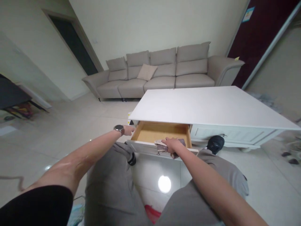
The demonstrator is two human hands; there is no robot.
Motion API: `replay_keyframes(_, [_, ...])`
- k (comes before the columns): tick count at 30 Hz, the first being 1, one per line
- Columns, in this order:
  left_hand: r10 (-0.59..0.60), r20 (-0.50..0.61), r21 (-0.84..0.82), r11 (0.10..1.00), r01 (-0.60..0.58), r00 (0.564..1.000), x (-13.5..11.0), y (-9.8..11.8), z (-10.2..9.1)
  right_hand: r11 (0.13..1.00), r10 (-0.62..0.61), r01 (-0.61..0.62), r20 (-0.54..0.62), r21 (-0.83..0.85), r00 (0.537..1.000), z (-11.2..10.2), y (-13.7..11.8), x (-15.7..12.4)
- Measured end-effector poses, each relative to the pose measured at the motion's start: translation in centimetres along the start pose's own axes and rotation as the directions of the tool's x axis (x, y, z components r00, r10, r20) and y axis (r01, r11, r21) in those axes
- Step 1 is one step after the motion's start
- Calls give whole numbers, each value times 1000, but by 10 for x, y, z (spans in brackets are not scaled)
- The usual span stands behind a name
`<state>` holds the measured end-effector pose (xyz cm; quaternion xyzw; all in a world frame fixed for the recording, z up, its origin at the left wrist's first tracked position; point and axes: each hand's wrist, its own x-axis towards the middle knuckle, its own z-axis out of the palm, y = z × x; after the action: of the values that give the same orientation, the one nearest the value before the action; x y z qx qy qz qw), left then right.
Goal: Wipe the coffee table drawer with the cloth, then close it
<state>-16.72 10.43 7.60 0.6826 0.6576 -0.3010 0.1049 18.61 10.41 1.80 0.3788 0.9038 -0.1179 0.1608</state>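
Note:
A wooden drawer (155,131) with a white front is pulled out from the white coffee table (188,103). My right hand (172,145) is closed on a greyish-brown cloth (161,145), pressing it over the top edge of the drawer front. Parts of the cloth hang on both sides of that edge, just above the small knob (158,153). At the drawer's left side is my left hand (129,130), its fingers curled against the side wall and partly hidden. A watch (119,128) is on the left wrist.
Beyond the table stands a long beige sofa (162,83) with a cushion (147,72). A second, shut drawer (232,135) is to the right, near my black shoe (215,144). Something red (152,214) lies on the tiled floor between my legs.

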Motion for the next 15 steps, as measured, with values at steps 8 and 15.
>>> replay_keyframes(8, [-97, 57, -225, 968, 108, 994, 16, -84, 34, 980, -182, 167, -142, -111, 973, -3, -65, 48])
replay_keyframes(15, [121, 248, -654, 753, 75, 961, 38, -89, 84, 974, -172, 136, -198, -182, 965, -7, -142, 100])
